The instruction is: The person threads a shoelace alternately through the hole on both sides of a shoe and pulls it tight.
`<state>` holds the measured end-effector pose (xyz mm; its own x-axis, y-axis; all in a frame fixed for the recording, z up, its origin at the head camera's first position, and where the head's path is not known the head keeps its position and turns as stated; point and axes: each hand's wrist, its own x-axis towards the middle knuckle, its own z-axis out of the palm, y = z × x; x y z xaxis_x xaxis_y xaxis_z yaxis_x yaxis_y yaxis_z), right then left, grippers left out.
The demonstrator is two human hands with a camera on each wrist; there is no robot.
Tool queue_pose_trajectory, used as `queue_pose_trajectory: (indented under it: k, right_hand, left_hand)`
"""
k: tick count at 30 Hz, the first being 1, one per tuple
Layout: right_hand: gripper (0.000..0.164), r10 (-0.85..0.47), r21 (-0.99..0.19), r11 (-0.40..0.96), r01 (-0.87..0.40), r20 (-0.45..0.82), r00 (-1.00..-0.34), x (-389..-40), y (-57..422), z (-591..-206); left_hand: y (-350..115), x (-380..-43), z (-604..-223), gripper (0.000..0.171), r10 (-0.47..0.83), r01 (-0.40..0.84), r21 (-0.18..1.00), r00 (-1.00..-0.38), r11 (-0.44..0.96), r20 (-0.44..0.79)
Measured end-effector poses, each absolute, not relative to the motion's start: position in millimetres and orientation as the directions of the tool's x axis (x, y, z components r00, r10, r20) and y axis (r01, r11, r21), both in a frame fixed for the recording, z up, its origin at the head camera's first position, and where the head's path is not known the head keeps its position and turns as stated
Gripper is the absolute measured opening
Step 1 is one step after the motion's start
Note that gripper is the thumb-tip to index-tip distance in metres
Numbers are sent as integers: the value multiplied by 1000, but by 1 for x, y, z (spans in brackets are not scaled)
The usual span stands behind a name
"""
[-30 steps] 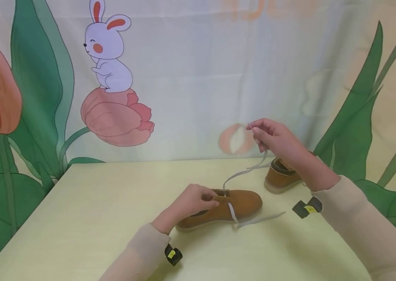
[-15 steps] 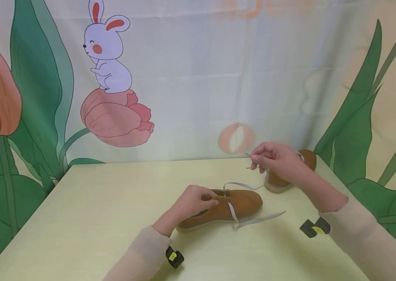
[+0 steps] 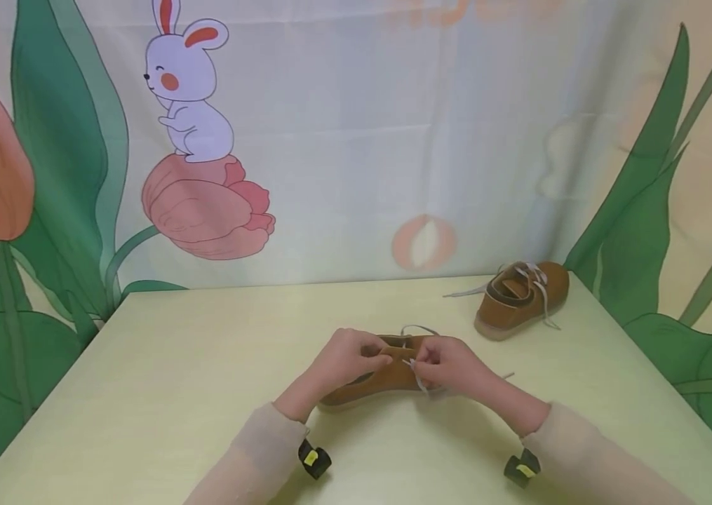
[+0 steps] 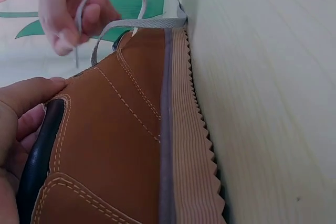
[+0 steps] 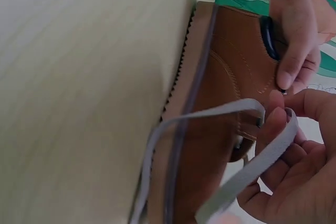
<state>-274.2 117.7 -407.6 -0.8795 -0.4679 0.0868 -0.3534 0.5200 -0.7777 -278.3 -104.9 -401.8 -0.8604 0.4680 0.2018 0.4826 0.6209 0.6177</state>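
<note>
A brown leather lace-up shoe [image 3: 381, 382] lies on its sole on the table, toe to the right. My left hand [image 3: 346, 361] pinches the edge of its opening beside the eyelets, the thumb on the outer face. Just right of it, my right hand [image 3: 453, 365] pinches a grey shoelace [image 5: 257, 161] close to its end. The narrow lace tip [image 4: 77, 59] pokes down below the right fingertips, near the eyelet edge. Another stretch of lace [image 4: 152, 23] runs across the shoe's near side to the table. My right hand covers much of the toe in the head view.
A second brown shoe [image 3: 499, 317] stands at the back right of the pale table [image 3: 217, 365], its grey laces hanging loose on both sides. Behind the table hangs a cloth backdrop [image 3: 330, 175] printed with a rabbit and tulips.
My right hand has come down and left from above the second shoe to the near shoe, with a lace end between its fingers. My left hand keeps its hold on the shoe's edge.
</note>
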Motion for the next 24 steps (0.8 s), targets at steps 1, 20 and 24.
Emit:
queue_pose_trajectory:
  k: [1,20,24]
  right_hand:
    - [9,-454,-780,524,-341,83,-887,-275,115,-410]
    - [26,-646,-836,478,-270,-126,-753,-296,110,-403]
    - [29,-673,-884,406,-230,-119,-730,-300,111,-402]
  left_hand:
    - [-105,-279,-403,11,467,481,619,-861,621,200]
    - [-107,-271,-407,5,465,527,653,-837,544,288]
    - [-108,-271,-404,5,465,551,630,-826,547,318]
